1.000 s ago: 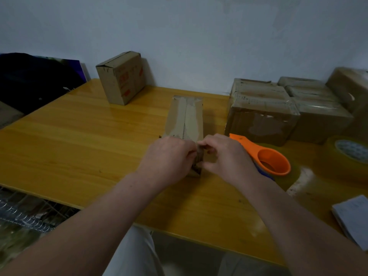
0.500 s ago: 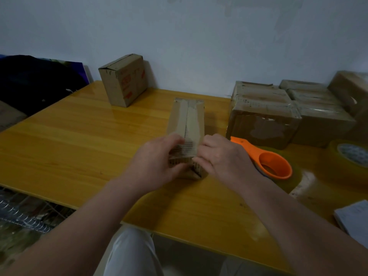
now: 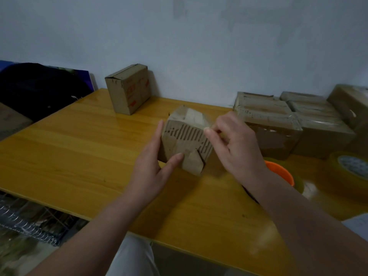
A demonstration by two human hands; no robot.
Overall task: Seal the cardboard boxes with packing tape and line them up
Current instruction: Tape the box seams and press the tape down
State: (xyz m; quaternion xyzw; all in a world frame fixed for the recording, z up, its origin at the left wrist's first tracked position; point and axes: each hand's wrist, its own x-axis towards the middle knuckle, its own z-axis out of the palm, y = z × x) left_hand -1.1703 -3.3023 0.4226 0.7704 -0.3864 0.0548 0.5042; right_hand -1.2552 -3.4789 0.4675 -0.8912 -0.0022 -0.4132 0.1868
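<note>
A small cardboard box (image 3: 184, 140) is tilted up on the yellow table (image 3: 79, 148), its end face with exposed corrugation turned toward me. My left hand (image 3: 151, 166) holds its left side, thumb on the front face and fingers straight along the side. My right hand (image 3: 237, 148) grips the box's upper right edge with curled fingers. An orange tape dispenser (image 3: 280, 174) lies partly hidden behind my right wrist. A roll of clear packing tape (image 3: 352, 170) sits at the far right.
A printed cardboard box (image 3: 129, 88) stands by the wall at the back left. Several taped boxes (image 3: 288, 124) are lined up at the back right. A dark bag (image 3: 35, 88) lies left of the table. White paper (image 3: 358, 226) lies at the right edge. A wire rack (image 3: 25, 222) sits below the front edge.
The box has been tipped up from lying flat, so its end face now faces me. Both hands rose with it and shifted to its sides.
</note>
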